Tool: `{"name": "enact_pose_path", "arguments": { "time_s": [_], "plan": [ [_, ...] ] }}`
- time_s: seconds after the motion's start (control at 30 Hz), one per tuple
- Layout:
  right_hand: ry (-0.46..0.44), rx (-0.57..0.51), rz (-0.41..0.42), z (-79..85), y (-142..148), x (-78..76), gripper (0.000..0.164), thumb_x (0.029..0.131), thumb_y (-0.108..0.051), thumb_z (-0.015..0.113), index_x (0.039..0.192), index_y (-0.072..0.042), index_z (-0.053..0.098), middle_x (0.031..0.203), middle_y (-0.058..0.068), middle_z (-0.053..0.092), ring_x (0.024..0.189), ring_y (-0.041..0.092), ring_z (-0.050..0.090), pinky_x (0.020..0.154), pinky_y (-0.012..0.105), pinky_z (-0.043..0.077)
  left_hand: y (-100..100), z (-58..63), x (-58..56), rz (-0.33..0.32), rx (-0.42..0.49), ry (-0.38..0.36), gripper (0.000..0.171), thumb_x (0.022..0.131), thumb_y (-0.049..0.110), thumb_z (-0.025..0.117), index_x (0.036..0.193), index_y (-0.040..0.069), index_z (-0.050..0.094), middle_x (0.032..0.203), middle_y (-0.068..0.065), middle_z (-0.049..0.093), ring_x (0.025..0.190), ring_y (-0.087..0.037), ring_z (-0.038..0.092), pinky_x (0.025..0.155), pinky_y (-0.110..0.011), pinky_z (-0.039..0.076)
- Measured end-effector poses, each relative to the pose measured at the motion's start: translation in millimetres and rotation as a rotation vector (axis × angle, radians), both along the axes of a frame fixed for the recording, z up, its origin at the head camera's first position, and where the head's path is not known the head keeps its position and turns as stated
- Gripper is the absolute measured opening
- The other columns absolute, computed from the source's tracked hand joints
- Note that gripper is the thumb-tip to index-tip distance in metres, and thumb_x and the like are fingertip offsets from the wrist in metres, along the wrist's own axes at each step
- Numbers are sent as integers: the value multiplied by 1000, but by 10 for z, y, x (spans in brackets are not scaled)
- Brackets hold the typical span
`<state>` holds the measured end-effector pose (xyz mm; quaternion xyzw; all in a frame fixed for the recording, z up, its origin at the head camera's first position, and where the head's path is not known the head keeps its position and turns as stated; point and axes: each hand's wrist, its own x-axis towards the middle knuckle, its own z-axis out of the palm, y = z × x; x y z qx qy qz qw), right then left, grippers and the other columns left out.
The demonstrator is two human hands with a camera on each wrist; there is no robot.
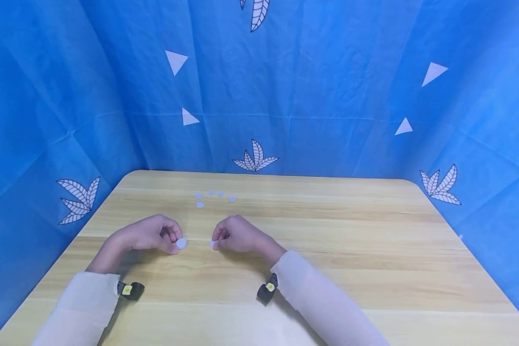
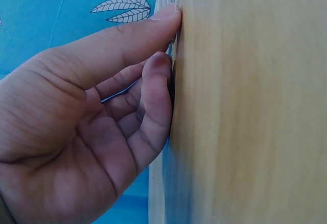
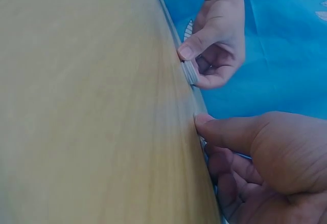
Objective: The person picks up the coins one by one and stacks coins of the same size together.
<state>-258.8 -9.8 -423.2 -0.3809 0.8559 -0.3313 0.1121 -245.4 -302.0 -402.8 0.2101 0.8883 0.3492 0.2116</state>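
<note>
Low over the wooden table, my left hand [image 1: 153, 234] pinches a short stack of white round discs [image 1: 181, 243] between thumb and fingers. Their edges show as stacked ridges [image 2: 167, 1] by the thumb tip in the left wrist view, and the stack [image 3: 189, 72] appears in the right wrist view too. A little to the right, my right hand [image 1: 239, 234] pinches a white round disc [image 1: 212, 244] at its fingertips; fingers cover most of it, so I cannot tell whether more discs lie beneath. A gap of bare wood separates the hands.
Beyond the hands, several loose white discs [image 1: 200, 205] lie scattered on the wooden table [image 1: 328, 230]. A blue cloth [image 1: 337, 96] with white leaves and triangles hangs around the back and sides. Dark wrist cameras [image 1: 131, 290] sit at both cuffs.
</note>
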Motion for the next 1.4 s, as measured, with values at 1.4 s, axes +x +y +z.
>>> {"name": "enact_pose_path", "arguments": {
  "time_s": [1.4],
  "plan": [
    [-46,-13,-38,-17,-5,6,6,88,-15,82,91,-12,78,76,-12,68,74,-1,62,75,15,50,-113,216,-37,-28,15,-71,32,87,17,80,111,1,67,96,-9,67,87,-26,59,73,-33,51]
  ]
}}
